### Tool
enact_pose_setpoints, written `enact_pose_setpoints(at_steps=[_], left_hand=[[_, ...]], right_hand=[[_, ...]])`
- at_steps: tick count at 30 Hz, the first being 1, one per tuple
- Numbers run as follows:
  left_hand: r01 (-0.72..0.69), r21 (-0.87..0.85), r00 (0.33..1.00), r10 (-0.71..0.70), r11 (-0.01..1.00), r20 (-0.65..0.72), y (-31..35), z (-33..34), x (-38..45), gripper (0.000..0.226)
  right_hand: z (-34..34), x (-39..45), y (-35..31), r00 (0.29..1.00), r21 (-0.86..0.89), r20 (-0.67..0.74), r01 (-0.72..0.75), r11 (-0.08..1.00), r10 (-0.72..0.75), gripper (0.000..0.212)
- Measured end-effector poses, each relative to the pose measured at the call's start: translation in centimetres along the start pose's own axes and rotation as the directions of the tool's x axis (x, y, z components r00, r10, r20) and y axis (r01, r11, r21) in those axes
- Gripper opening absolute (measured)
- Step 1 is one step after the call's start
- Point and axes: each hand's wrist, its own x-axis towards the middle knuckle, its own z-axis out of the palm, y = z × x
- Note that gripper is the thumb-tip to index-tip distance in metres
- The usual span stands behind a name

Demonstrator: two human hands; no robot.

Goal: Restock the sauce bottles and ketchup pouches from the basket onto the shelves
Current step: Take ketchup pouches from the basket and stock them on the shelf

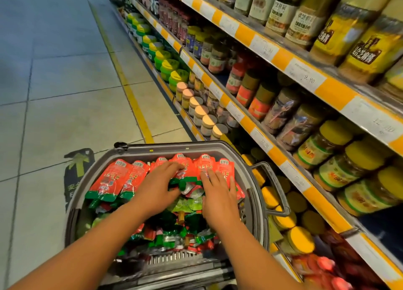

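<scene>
Shop aisle; basket [257, 202]; ketchup pouches [122, 176] lengthwise away; left hand [156, 186], right hand [218, 193] fingers flat on them.

The ketchup pouches [122, 176] were glossy plastic film, crinkled and shiny at the folds. The basket [74, 207] was matt grey plastic with a smooth rim. The jars [327, 150] on the shelves [283, 156] looked clear and glossy, with smooth plastic lids and paper labels. The floor [54, 93] was smooth tile with a dull sheen.
</scene>
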Motion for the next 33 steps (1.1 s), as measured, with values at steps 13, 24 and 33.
enact_pose_setpoints(at_steps=[13, 24, 33], left_hand=[[-0.016, -0.098, 0.994, 0.005, 0.995, -0.106, -1.1, 1.3, -0.6, 0.061], [-0.02, -0.157, 0.994, 0.003, 0.987, -0.106, -1.3, 1.4, -0.8, 0.065], [-0.019, -0.157, 0.994, 0.002, 0.987, -0.105, -0.9, 1.2, -0.9, 0.064]], right_hand=[[-2.1, -0.2, -0.9, 0.952, 0.101, -0.292, -0.06, 0.993, 0.087, 0.038], [-5.0, 0.0, -0.5, 0.907, 0.346, -0.403, 0.029, 0.938, 0.12, 0.021], [-5.3, -0.5, -0.5, 0.915, 0.492, -0.32, -0.06, 0.868, 0.245, 0.023]])
